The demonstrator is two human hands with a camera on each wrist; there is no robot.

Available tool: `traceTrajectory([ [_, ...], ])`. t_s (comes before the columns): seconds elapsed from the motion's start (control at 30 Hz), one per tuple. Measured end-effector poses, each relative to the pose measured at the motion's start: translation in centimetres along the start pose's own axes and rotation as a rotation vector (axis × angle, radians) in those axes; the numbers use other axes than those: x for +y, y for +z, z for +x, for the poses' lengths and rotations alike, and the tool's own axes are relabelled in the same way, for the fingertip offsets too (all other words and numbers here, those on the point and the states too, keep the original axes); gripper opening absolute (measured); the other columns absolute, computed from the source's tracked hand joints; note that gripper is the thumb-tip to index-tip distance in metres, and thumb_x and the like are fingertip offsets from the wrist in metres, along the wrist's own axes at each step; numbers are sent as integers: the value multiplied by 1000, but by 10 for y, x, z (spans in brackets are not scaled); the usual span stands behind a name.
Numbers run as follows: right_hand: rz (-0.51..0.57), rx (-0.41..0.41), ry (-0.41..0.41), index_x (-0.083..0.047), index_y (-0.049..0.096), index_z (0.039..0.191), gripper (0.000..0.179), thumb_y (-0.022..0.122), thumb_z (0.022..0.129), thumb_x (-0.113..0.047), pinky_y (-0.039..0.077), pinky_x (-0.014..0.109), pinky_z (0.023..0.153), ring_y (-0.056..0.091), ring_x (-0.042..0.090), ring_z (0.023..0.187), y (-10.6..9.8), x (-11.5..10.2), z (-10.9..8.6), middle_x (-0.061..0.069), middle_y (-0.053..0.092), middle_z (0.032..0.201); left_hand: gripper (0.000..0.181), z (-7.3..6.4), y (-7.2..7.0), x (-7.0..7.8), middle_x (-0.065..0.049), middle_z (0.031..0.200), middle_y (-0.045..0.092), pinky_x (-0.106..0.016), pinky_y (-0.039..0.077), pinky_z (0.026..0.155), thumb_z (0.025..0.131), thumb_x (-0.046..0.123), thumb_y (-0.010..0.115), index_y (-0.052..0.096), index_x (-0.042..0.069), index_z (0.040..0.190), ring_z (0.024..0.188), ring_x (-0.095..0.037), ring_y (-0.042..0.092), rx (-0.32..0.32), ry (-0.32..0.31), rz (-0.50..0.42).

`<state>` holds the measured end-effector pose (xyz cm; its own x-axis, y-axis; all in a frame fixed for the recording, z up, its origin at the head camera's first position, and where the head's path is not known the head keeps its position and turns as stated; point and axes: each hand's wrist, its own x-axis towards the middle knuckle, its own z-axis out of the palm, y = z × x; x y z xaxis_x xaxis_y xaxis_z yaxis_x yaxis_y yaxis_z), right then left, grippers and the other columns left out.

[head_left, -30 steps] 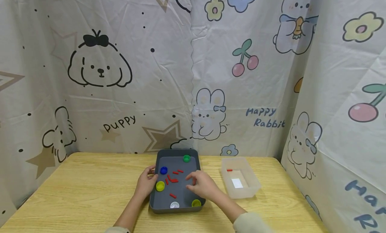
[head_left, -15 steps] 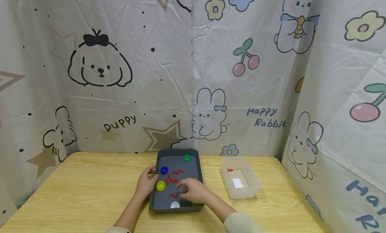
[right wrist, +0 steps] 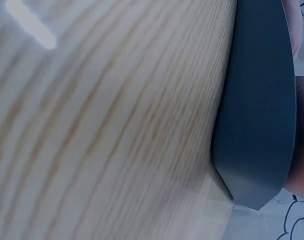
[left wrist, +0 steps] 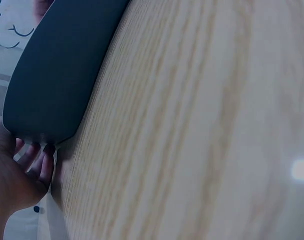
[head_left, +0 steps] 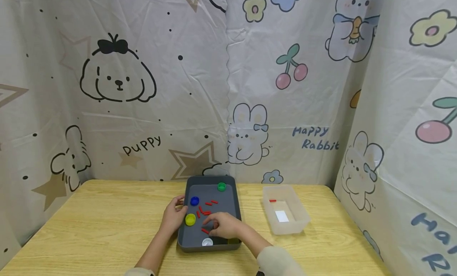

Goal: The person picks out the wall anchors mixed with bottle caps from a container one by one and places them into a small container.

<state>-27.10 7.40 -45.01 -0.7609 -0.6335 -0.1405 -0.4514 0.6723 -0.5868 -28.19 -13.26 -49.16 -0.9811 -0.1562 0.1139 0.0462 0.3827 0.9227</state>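
A dark grey tray (head_left: 209, 248) lies on the table. My left hand (head_left: 173, 217) grips its left rim; in the left wrist view, the fingers (left wrist: 45, 167) curl against the outer wall. Over the tray's near half hovers my right hand (head_left: 226, 225), thumb and index finger apart, just beside a short red stick (head_left: 205, 231). No held thing shows there. Several more red sticks (head_left: 207, 213) lie mid-tray. Around them stand small round cups: green (head_left: 221, 187), blue (head_left: 194, 201), yellow (head_left: 190, 219) and clear (head_left: 207, 242). A yellow-green cup (head_left: 233, 241) is mostly hidden by my right hand.
Right of the tray stands a translucent plastic box (head_left: 287, 228) holding one red stick (head_left: 273, 201) and a white label or paper (head_left: 281, 216). Both stand on a wooden table (head_left: 118, 220). A printed cloth curtain (head_left: 200, 81) closes off the back and sides.
My right hand has moved left and slightly nearer across the tray, to the near red stick, now covering most of the yellow-green cup. My left hand stays on the rim.
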Motion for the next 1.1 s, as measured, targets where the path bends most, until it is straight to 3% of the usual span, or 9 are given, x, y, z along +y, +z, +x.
traceTrajectory([
  [0.2, 54, -46, 5, -19, 66, 114, 32, 66, 84, -7, 30, 18, 49, 36, 5, 47, 1, 0, 4, -7, 43, 55, 42, 1, 0, 1, -24, 117, 56, -38, 52, 79, 89, 5, 54, 49, 1, 131, 99, -33, 60, -2, 3, 6],
  [0.47, 28, -106, 8, -21, 68, 112, 32, 65, 84, -5, 27, 18, 45, 31, 5, 42, 0, 1, 10, -8, 35, 48, 42, 1, 0, 1, -25, 118, 56, -39, 52, 81, 90, 5, 54, 49, 1, 131, 100, -34, 60, -4, 3, 11],
  [0.8, 48, -94, 41, -18, 69, 107, 24, 69, 83, -14, 36, 18, 52, 45, 4, 55, 0, -5, 7, -8, 55, 65, 41, 1, 0, -1, -25, 119, 56, -42, 52, 84, 90, 5, 54, 49, 1, 131, 104, -37, 59, -4, 1, 1],
  [1.1, 47, -12, 44, -17, 69, 106, 25, 71, 81, -17, 39, 20, 53, 48, 4, 57, -5, -7, 1, -8, 57, 67, 41, 1, 0, -1, -24, 119, 56, -42, 52, 85, 90, 5, 54, 49, 1, 131, 105, -37, 59, -1, 1, -1],
])
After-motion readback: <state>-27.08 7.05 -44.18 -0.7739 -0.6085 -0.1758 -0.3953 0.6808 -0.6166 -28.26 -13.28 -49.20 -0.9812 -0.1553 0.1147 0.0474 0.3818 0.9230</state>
